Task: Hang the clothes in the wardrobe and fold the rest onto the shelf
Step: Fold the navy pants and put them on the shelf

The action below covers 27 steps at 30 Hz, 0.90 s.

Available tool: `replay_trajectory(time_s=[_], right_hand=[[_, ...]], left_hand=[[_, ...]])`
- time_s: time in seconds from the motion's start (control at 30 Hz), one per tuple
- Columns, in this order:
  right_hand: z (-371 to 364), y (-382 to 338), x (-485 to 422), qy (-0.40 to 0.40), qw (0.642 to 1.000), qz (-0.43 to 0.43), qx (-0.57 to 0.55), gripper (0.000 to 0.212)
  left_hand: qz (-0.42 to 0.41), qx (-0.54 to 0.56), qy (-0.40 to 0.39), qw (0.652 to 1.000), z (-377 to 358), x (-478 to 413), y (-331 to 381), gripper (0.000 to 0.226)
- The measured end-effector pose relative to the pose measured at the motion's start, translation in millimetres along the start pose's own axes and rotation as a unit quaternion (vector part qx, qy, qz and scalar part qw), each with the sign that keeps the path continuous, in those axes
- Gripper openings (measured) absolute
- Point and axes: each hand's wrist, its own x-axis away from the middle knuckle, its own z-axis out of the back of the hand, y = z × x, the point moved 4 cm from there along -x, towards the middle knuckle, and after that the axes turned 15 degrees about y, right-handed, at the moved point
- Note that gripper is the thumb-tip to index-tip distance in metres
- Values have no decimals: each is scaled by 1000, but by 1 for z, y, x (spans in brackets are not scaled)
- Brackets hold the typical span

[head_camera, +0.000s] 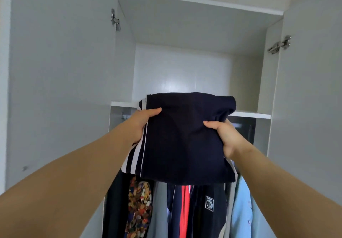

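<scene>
The wardrobe [185, 24] is pale grey and stands open, its 2 doors swung wide. A white shelf [249, 115] crosses it, with hung clothes [185, 210] packed below: a patterned shirt, navy and red pieces, a light blue shirt. The folded garment [185, 141] is held up in front of the shelf's front edge; whether it touches the shelf cannot be told. It is dark navy, a flat rectangle, with white stripes along its left side. The 2 hands grasp it, the left hand [142, 124] on the striped side, the right hand [225, 136] pinching the opposite side, thumbs on top.
</scene>
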Motion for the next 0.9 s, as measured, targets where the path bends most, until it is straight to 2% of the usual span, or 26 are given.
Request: replay_trajectory(time_s=[0.13,0.33,0.43,0.57,0.67,0.73,0.9], right_hand=[[-29,-13,-60,-43,998,38,-11,33],[-68,-29,-169,-111,990,79,-40,30],[-83,-43,-219,-115,989,87,-45,30],[-111,-65,-278,-116,984,118,-71,45],[-131,-70,-306,-125,980,123,-95,48],[-140,-62,-325,-113,982,113,-97,48],[-156,-26,-366,-32,991,112,-73,49]], left_hand=[[-27,36,0,999,-3,-55,21,30],[-114,43,16,992,-27,-146,66,12],[-141,32,33,989,-42,-181,95,10],[-195,40,59,978,-55,-223,138,15],[-236,37,67,969,-57,-246,159,16],[-244,16,87,966,-59,-262,162,18],[-239,-44,193,951,-49,-310,140,21]])
